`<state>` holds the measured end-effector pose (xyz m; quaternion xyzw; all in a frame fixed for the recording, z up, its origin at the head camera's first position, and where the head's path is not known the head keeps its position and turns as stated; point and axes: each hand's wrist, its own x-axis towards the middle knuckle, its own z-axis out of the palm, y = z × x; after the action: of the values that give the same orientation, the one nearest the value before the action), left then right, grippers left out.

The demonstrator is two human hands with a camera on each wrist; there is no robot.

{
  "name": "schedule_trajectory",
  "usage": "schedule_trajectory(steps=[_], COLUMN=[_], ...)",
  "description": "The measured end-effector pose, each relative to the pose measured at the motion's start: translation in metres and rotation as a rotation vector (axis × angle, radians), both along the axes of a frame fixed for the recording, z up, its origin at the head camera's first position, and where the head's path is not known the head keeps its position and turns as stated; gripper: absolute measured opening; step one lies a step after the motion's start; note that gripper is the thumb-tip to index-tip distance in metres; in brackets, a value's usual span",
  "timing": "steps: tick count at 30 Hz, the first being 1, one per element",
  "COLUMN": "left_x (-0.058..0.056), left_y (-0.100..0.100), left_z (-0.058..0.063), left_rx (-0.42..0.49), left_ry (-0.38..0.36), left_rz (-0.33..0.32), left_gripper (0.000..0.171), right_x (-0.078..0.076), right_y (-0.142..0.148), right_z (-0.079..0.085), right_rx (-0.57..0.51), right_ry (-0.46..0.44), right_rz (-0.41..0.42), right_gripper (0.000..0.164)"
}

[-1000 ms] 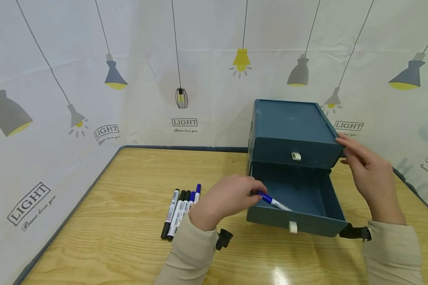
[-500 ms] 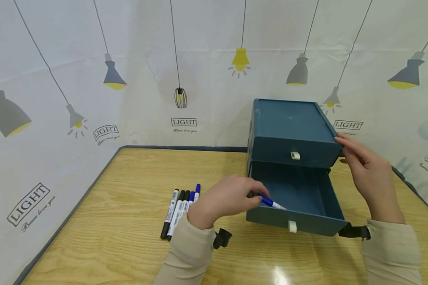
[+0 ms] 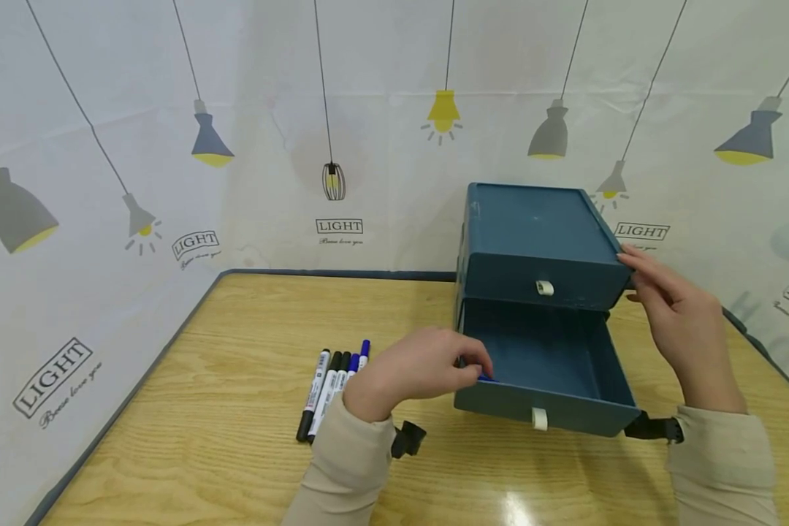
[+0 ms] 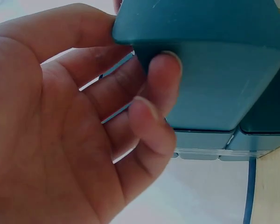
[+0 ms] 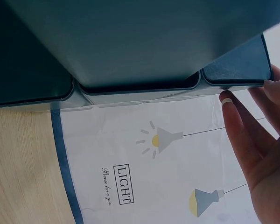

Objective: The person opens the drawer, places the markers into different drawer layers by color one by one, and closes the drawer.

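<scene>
My left hand [image 3: 427, 365] reaches over the left front corner of the pulled-out lower drawer [image 3: 546, 405]. Its fingers hold a marker, of which only a sliver of blue cap [image 3: 489, 378] shows above the drawer's front rim; the rest is hidden behind that front. In the left wrist view, the left hand [image 4: 79, 102] bends around the drawer's corner, its loose fingers outside the wall. My right hand [image 3: 684, 329] rests its fingertips on the right front edge of the blue two-drawer cabinet [image 3: 532, 219]. Several black and blue markers [image 3: 329, 391] lie side by side on the table, partly behind the left sleeve.
The upper drawer [image 3: 513, 281], with a white pull tab, is pushed in. A wooden table [image 3: 237, 365] carries everything. Behind it hangs a white cloth [image 3: 394, 161] printed with lamps. Dark wrist mounts [image 3: 409, 440] stick out near both cuffs.
The blue-capped marker has sunk lower into the drawer, from lying slanted above the front rim to nearly out of sight. My left fingers dipped with it. The right hand stayed in place.
</scene>
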<state>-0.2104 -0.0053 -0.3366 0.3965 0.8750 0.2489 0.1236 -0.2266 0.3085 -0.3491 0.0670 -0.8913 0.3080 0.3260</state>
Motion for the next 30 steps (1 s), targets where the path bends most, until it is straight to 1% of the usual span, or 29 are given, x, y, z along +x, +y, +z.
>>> schedule_trajectory(steps=[6,10,17,22,26,30], left_x=[0.0006,0.0016,0.0023,0.0026,0.0028,0.0027], left_y=[0.0001,0.0008,0.0032,0.0046,0.0041,0.0035], left_z=[0.0010,0.0009,-0.0004,-0.0012,-0.0016,-0.0025], left_rx=[-0.014,-0.025,-0.054,-0.067,-0.061,-0.043], left_ry=[-0.003,-0.008,0.004,-0.001,-0.012,-0.002], left_rz=[0.008,0.006,-0.008,-0.016,-0.019,-0.042], left_gripper=[0.017,0.019,0.023,0.025,0.024,0.032], right_x=[0.0002,0.0000,0.0008,0.0024,0.0021,0.0017], right_y=[0.0001,-0.0001,0.0002,0.0006,-0.0005,-0.0016], right_z=[-0.0001,0.0000,-0.0004,-0.0019,-0.0008,0.0006], right_rx=[-0.007,-0.012,-0.017,-0.012,-0.012,-0.012], right_ry=[-0.014,-0.020,-0.006,-0.009,-0.023,-0.036], right_rz=[-0.001,-0.002,0.010,-0.003,-0.009,-0.012], right_gripper=[0.035,0.035,0.035,0.035,0.035,0.035])
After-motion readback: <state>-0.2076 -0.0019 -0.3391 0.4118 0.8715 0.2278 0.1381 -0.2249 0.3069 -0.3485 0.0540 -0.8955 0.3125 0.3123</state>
